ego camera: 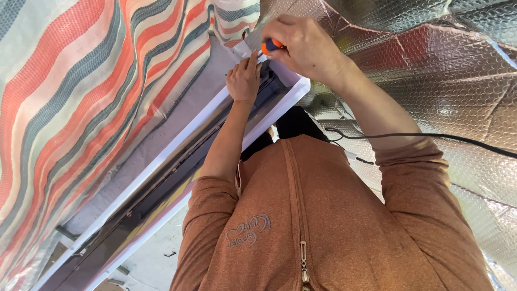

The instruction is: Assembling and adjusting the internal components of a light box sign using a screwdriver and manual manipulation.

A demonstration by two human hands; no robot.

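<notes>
Head view: right hand point(307, 46) is closed around an orange-handled screwdriver point(271, 46), only the handle end showing between the fingers, at the far end of a long white frame point(161, 161). Left hand point(243, 81) lies just left of it, mostly flat on the frame's dark inner channel point(177, 167), index finger stretched up toward the screwdriver tip; it grips nothing that can be seen. Tip itself is hidden by the hands. Frame runs diagonally from near left to far centre. Striped tarp point(81, 91), red, grey and white, hangs to the left of the frame. Silver bubble foil point(431, 64) covers the right side. A black cable point(431, 137) crosses the foil by the right forearm. Both sleeves point(323, 215) are rust-brown, zip down the middle.
</notes>
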